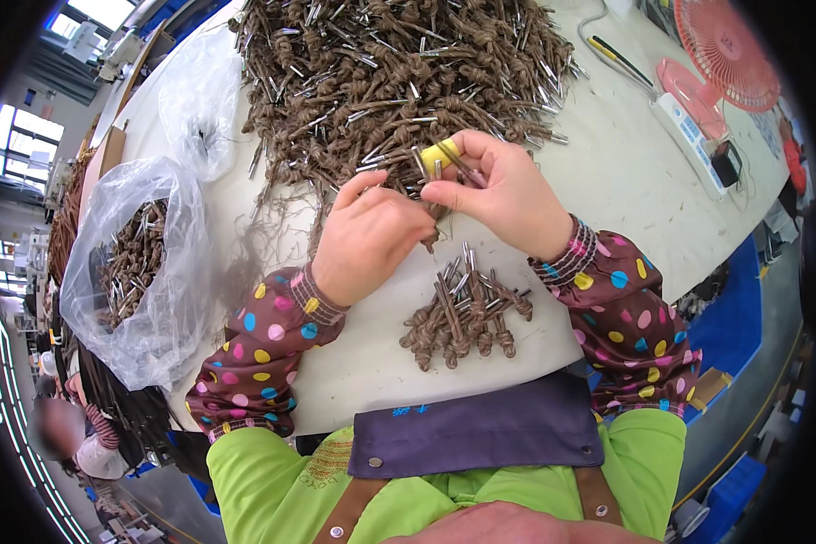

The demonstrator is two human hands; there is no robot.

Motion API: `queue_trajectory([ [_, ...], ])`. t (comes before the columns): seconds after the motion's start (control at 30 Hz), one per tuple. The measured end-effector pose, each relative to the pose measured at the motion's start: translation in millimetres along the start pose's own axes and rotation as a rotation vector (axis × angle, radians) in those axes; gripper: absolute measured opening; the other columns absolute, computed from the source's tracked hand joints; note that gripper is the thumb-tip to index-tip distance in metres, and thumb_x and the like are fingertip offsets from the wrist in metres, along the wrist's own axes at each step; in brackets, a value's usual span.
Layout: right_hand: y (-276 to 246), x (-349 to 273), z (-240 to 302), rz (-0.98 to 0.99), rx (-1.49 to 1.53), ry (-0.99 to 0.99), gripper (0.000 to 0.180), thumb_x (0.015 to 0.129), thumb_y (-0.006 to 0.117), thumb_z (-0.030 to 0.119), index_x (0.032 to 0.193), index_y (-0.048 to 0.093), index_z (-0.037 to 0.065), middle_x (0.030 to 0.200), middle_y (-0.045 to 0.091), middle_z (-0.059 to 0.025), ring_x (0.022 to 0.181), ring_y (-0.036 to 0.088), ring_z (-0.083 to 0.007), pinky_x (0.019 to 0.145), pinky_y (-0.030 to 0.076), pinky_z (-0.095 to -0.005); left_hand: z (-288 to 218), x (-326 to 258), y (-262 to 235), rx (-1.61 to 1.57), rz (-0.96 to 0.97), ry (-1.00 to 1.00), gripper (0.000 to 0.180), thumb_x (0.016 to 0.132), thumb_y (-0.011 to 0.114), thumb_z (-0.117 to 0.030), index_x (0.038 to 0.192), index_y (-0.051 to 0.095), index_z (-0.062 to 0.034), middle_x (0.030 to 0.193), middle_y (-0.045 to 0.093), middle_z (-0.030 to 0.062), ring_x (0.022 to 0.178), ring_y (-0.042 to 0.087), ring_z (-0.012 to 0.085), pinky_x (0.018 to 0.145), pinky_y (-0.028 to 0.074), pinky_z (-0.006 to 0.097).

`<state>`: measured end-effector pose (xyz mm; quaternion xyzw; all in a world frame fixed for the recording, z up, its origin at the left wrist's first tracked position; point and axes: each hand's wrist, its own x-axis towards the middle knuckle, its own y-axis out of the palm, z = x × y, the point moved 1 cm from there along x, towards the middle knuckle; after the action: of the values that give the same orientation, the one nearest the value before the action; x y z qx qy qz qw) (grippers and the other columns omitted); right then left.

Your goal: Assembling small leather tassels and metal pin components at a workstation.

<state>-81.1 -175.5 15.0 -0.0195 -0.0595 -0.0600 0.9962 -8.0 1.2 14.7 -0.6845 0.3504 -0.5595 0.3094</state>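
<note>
My left hand (372,238) is closed over the table, its fingertips pinched on a brown knotted cord, with part of the knot showing below them. My right hand (519,192) grips a brown cord with silver metal tips (467,170) between thumb and index finger. A yellow wrap (440,156) sits around a finger of the right hand. Just below the hands lies a small pile of knotted cords (462,313), tips pointing mostly away from me. Beyond them spreads a large heap of similar cords (408,77). Whether both hands hold one cord, I cannot tell.
A clear plastic bag (177,313) of cords stands left on the white table (335,399), another clear bag (199,95) behind it. At right are a pink fan (725,45), a power strip (684,136) and a blue bin (743,281). Another person (100,444) is far left.
</note>
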Motion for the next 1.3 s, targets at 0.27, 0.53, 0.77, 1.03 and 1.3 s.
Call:
queue_trajectory([
  [0.27, -18, 2, 14, 0.032, 0.06, 0.062, 0.028, 0.08, 0.072, 0.012, 0.101, 0.059, 0.0, 0.084, 0.06, 0.0018, 0.074, 0.053, -0.0031, 0.067, 0.045, -0.0182, 21, -4, -5, -0.607, -0.116, -0.702, 0.026, 0.087, 0.058, -0.004, 0.112, 0.053, -0.0008, 0.101, 0.06, 0.0063, 0.083, 0.056, 0.0104, 0.074, 0.046, 0.024],
  [0.53, -3, -6, 14, -0.008, -0.174, -0.127, 0.026, 0.082, 0.067, 0.004, 0.104, 0.056, -0.001, 0.09, 0.062, -0.0031, 0.082, 0.057, -0.0051, 0.072, 0.046, -0.0188, 0, 7, -12, -0.586, 0.175, -0.499, 0.032, 0.086, 0.061, -0.011, 0.116, 0.056, -0.0016, 0.095, 0.061, 0.0104, 0.08, 0.06, 0.0166, 0.073, 0.049, 0.027],
  [0.77, 3, -7, 5, 0.097, 0.012, -0.155, 0.026, 0.084, 0.065, 0.003, 0.107, 0.054, 0.0, 0.091, 0.062, -0.0038, 0.08, 0.058, -0.0065, 0.071, 0.048, -0.0207, 11, -2, 0, -1.17, 0.342, -0.666, 0.035, 0.098, 0.044, -0.026, 0.119, 0.055, -0.0011, 0.099, 0.06, 0.0032, 0.081, 0.054, 0.0074, 0.075, 0.047, 0.024],
  [1.03, -5, -2, 9, 0.195, 0.21, 0.001, 0.022, 0.087, 0.062, 0.006, 0.106, 0.053, -0.001, 0.091, 0.061, -0.0037, 0.084, 0.059, -0.0084, 0.074, 0.049, -0.0217, 15, -6, 0, -1.167, 0.441, -0.591, 0.031, 0.098, 0.045, -0.022, 0.116, 0.054, 0.0016, 0.11, 0.06, 0.0078, 0.088, 0.056, 0.0112, 0.082, 0.047, 0.027],
  [1.3, -4, -1, 5, 0.112, 0.068, -0.085, 0.025, 0.085, 0.064, 0.003, 0.107, 0.053, -0.001, 0.095, 0.059, -0.0037, 0.09, 0.06, -0.0091, 0.079, 0.048, -0.0216, 11, -2, -1, -0.697, 0.158, -0.52, 0.02, 0.083, 0.066, -0.007, 0.102, 0.064, -0.0013, 0.084, 0.065, 0.0049, 0.076, 0.063, 0.0145, 0.069, 0.05, 0.026],
])
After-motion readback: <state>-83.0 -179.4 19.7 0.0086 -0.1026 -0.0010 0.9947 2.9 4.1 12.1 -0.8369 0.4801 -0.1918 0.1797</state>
